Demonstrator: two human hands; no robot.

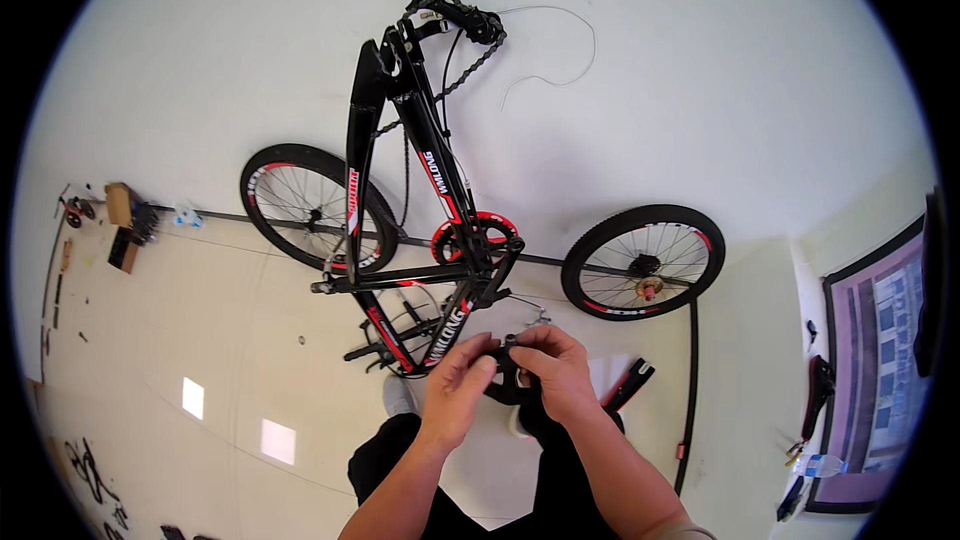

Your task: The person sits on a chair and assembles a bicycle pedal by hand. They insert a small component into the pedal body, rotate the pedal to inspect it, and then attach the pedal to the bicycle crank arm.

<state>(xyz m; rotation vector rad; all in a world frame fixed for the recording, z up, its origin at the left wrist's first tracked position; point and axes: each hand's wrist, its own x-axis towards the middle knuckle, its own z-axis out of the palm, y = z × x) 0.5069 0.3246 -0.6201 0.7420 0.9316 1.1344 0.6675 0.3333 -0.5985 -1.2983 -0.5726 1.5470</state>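
Both my hands meet low in the middle of the head view, around a small black bicycle part [510,380] whose exact kind I cannot make out. My left hand [458,392] pinches its left side between thumb and fingers. On the other side, my right hand [556,372] grips it with thumb and forefinger near its top. Just beyond them stands a black and red bicycle frame [437,165] without its wheels. It carries a red chainring [440,240], crank, and a hanging chain [472,72]. A rear derailleur [484,28] sits at its upper end.
A wheel [315,217] leans against the white wall behind the frame; another wheel [645,266] leans at right. Thin cable [592,40] curls from the derailleur. A black-red piece [628,386] lies right of my hands. Far left is a cardboard box [119,205]; far right, a bottle [822,465].
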